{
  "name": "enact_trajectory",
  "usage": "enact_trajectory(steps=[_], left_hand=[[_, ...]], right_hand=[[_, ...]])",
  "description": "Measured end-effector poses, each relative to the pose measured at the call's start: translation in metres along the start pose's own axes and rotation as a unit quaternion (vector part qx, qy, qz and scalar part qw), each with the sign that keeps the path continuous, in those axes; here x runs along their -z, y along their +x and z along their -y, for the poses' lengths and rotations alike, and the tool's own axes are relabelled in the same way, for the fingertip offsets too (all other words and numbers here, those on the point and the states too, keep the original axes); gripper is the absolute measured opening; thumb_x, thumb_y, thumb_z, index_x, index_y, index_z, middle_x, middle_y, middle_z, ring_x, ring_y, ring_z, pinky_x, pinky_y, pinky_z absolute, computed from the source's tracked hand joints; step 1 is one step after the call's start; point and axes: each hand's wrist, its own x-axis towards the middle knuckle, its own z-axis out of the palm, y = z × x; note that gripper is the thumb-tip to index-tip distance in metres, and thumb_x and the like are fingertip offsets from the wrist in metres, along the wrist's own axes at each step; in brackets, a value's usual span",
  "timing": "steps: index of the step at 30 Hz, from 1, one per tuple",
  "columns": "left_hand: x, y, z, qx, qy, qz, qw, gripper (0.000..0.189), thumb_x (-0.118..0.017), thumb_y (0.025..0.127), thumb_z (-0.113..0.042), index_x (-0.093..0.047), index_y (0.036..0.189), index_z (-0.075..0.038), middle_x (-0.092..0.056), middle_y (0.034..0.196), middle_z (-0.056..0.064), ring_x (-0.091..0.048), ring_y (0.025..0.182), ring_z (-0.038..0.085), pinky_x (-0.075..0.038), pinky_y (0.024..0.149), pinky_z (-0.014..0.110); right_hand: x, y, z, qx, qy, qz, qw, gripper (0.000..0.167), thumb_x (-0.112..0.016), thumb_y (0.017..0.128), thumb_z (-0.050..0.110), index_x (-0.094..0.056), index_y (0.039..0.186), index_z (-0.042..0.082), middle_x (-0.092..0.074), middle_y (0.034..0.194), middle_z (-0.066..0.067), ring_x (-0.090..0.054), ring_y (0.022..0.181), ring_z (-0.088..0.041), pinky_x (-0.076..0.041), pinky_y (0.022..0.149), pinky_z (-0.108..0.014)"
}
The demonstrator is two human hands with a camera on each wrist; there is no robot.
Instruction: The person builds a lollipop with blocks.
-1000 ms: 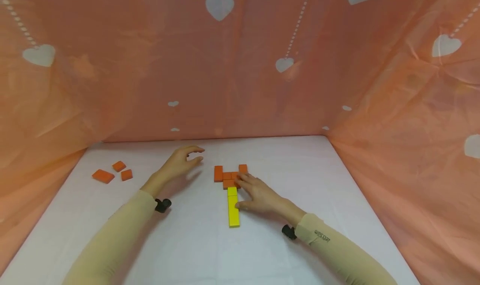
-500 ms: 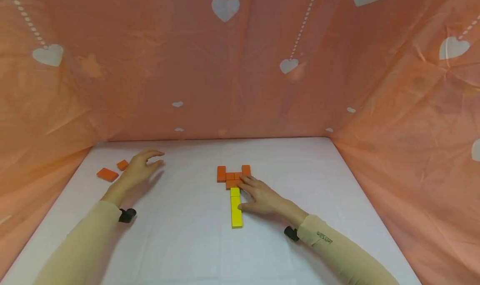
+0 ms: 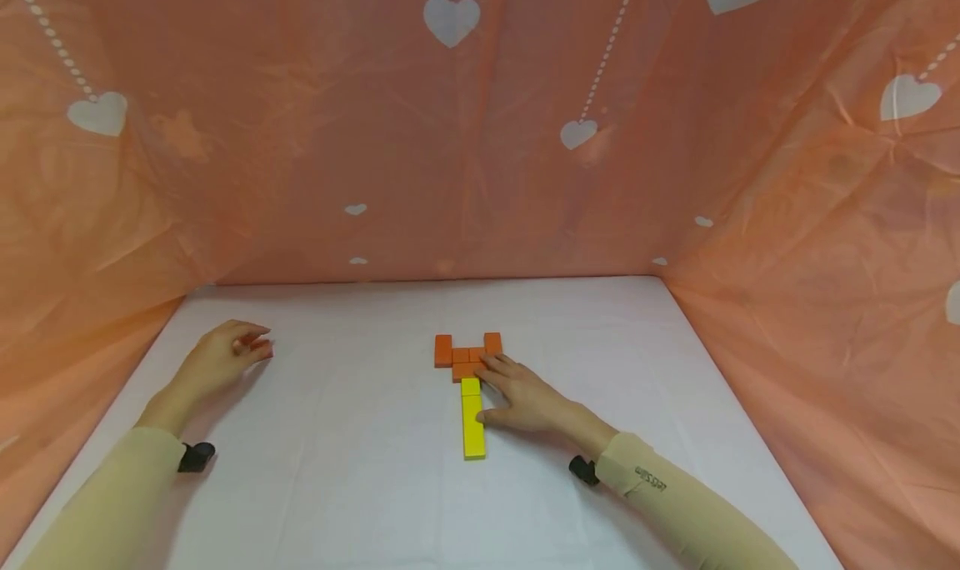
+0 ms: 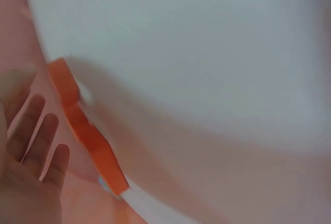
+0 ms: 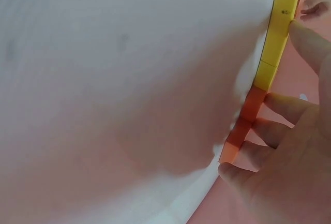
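My left hand [image 3: 213, 362] is over the loose orange blocks [image 4: 106, 164] at the left of the table, covering most of them in the head view. In the left wrist view its fingers are extended, with a gap between them and the blocks. A sliver of reddish block [image 3: 271, 349] shows at the fingertips. At the centre lies a flat arrangement: a long yellow block [image 3: 472, 432], a short yellow block [image 3: 470, 387] above it, and several orange blocks [image 3: 443, 351] on top. My right hand [image 3: 528, 399] rests along its right side, fingertips on the orange blocks, thumb against the long yellow one.
A white cloth covers the table [image 3: 360, 470]. An orange curtain [image 3: 465, 153] with white hearts encloses the back and both sides. Black wrist cameras [image 3: 197, 457] are strapped below both hands.
My left hand has moved left and toward me, from beside the central arrangement to the loose orange blocks, its thumb and fingers drawing closer together. The right hand has stayed on the arrangement.
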Motion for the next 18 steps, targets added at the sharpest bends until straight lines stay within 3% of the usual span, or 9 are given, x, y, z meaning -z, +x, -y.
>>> enact_trajectory(steps=[3,6,8,13,18], left_hand=[[0.0013,-0.0023,0.0065,-0.016,0.011,0.011,0.9998,0.033,-0.080,0.090,-0.008,-0.071,0.118,0.007,-0.067,0.116,0.026,-0.064,0.094,0.036,-0.052,0.082,0.046],[0.0024,-0.0044,0.0072,-0.013,0.016,0.030,0.9993,0.036,-0.079,0.088,-0.003,-0.068,0.120,0.010,-0.065,0.115,0.030,-0.063,0.098,0.046,-0.051,0.085,0.060],[0.0028,-0.0049,0.0065,-0.011,0.020,0.036,0.9991,0.037,-0.078,0.088,-0.001,-0.067,0.120,0.011,-0.065,0.113,0.030,-0.062,0.100,0.048,-0.050,0.086,0.063],[0.0005,-0.0053,0.0062,-0.022,0.034,0.022,0.9989,0.032,-0.077,0.089,-0.002,-0.068,0.118,0.011,-0.066,0.112,0.032,-0.063,0.100,0.050,-0.050,0.085,0.063],[-0.0027,-0.0046,0.0068,-0.024,0.039,0.011,0.9989,0.027,-0.077,0.090,-0.002,-0.070,0.113,0.010,-0.067,0.107,0.030,-0.064,0.090,0.043,-0.051,0.079,0.058]], right_hand=[[0.0005,0.0008,-0.0002,-0.001,0.000,0.002,1.0000,0.078,-0.072,0.097,0.047,-0.043,0.159,0.011,-0.024,0.171,-0.009,-0.019,0.158,-0.034,-0.024,0.125,-0.056],[0.0003,0.0012,-0.0008,-0.005,-0.008,0.005,0.9999,0.078,-0.071,0.097,0.047,-0.042,0.160,0.012,-0.023,0.172,-0.009,-0.019,0.158,-0.034,-0.024,0.125,-0.056],[0.0003,0.0015,-0.0015,-0.002,-0.012,0.004,0.9999,0.077,-0.071,0.097,0.047,-0.043,0.159,0.011,-0.024,0.171,-0.010,-0.019,0.158,-0.035,-0.024,0.125,-0.057],[0.0002,0.0024,-0.0034,0.001,-0.009,0.002,1.0000,0.077,-0.070,0.098,0.047,-0.042,0.159,0.011,-0.024,0.171,-0.011,-0.019,0.158,-0.036,-0.024,0.125,-0.057],[-0.0001,0.0024,-0.0045,0.003,-0.002,0.002,1.0000,0.078,-0.070,0.097,0.049,-0.042,0.159,0.011,-0.024,0.171,-0.010,-0.018,0.159,-0.034,-0.023,0.125,-0.056]])
